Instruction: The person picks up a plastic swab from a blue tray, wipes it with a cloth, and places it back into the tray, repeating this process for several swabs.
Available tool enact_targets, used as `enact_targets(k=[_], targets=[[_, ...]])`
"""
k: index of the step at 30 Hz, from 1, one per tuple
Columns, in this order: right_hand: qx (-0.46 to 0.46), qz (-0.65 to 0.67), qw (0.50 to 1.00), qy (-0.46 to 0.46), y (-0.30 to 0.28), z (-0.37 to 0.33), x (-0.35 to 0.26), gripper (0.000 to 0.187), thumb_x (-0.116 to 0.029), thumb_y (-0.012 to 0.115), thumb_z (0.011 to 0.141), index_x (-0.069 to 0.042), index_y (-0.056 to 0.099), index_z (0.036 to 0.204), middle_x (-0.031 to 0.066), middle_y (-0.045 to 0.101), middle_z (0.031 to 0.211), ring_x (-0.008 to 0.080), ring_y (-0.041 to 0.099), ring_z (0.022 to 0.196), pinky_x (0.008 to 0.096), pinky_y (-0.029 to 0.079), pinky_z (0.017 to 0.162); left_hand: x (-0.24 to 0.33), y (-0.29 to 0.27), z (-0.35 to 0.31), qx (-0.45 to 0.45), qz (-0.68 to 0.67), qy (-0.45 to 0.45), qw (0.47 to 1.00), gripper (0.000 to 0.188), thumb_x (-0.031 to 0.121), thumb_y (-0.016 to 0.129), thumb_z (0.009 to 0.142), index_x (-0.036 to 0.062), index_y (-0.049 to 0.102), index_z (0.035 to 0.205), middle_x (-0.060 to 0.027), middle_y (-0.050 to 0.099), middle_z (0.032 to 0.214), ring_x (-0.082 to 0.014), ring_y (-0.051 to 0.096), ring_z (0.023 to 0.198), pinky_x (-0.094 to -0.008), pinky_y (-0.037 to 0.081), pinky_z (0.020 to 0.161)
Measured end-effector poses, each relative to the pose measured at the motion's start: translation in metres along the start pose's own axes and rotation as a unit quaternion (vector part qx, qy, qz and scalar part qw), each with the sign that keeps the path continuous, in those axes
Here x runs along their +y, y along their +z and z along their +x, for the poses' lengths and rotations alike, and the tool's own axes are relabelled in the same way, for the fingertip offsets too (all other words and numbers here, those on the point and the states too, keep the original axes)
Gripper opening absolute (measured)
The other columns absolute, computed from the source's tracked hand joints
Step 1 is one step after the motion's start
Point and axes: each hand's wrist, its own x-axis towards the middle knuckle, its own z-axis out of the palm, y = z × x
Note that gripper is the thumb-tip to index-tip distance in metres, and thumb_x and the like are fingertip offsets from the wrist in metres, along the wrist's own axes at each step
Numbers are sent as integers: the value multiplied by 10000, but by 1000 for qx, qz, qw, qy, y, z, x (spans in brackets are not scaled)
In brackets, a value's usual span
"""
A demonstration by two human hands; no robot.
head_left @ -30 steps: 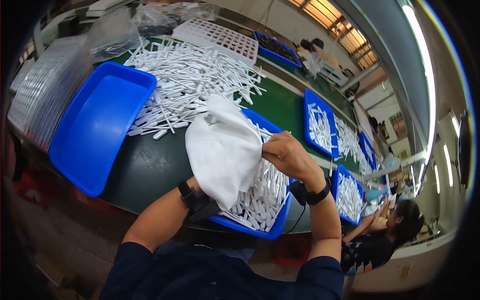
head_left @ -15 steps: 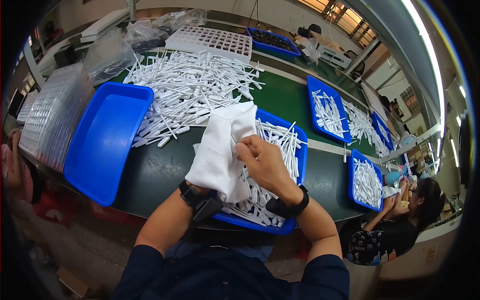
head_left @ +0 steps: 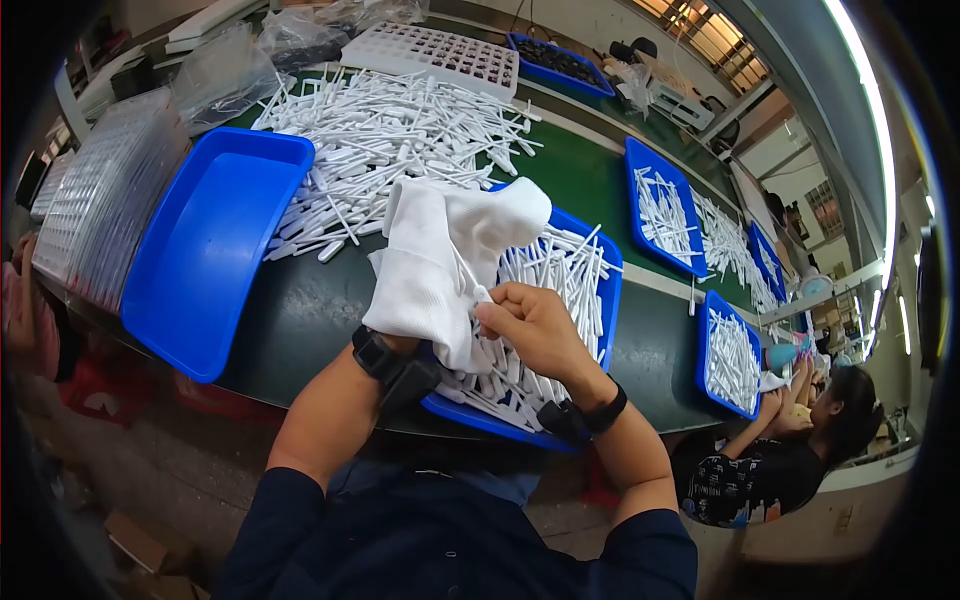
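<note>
A folded white cloth (head_left: 425, 265) covers my left hand, so its fingers are hidden; only the wrist shows below the fabric. My right hand (head_left: 535, 325) pinches the thick end of a thin white plastic stick (head_left: 481, 292) between thumb and fingers. The stick's shaft lies against the cloth. Under both hands sits a blue tray (head_left: 608, 318) holding many similar white sticks (head_left: 560, 265), each with a wider end. Beyond the cloth, a large loose heap of white sticks (head_left: 400, 130) spreads over the table.
A second blue tray (head_left: 205, 255) stands at left, beside stacked clear plastic trays (head_left: 105, 190). At the back are a white rack with round holes (head_left: 430, 55) and a blue tray of dark pieces (head_left: 560, 65). More stick-filled trays (head_left: 730, 355) and a co-worker (head_left: 780, 460) are at right.
The cloth has turned and its upper part now folds over to the right. My right hand has shifted slightly, and the stick in its fingers now shows. The whole view has shifted a little.
</note>
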Motion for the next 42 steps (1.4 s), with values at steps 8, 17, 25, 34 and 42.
enact_targets(k=[8,17,25,34,42], targets=[[36,122,991,-31,8,7,19,226,-221,659,1015,1,689,986,-30,621,749,42,539,663,215,440,631,-15,-7,-2,-32,31,-107,993,254,394,517,1030,170,580,1130,-24,616,960,-150,580,816,-368,497,654],[21,101,995,-17,5,-4,19,218,-218,658,1019,-4,690,1000,-29,621,770,36,536,681,211,440,643,15,24,-31,-26,83,-65,994,372,332,662,953,115,506,1212,-56,578,1099,-175,573,981,-344,489,855],[1,96,995,-35,5,-1,22,214,-210,663,1014,2,694,1026,-29,630,780,37,537,685,207,443,649,0,-14,-7,-197,171,179,948,538,393,773,826,60,482,1133,-73,594,1108,-174,577,985,-319,480,917],[1,87,996,-23,6,-1,22,232,-209,654,1020,11,689,1085,-24,645,803,43,563,712,211,459,652,5,-2,-11,-110,40,-40,992,524,318,749,848,41,488,1209,-91,581,1180,-192,579,1050,-334,469,963],[-16,197,977,-83,7,3,27,306,-176,655,1019,30,637,1246,9,677,927,66,600,819,233,499,755,-14,-29,-5,-223,366,165,888,491,270,642,928,28,521,1338,-82,596,1230,-242,579,1129,-361,442,1033]])
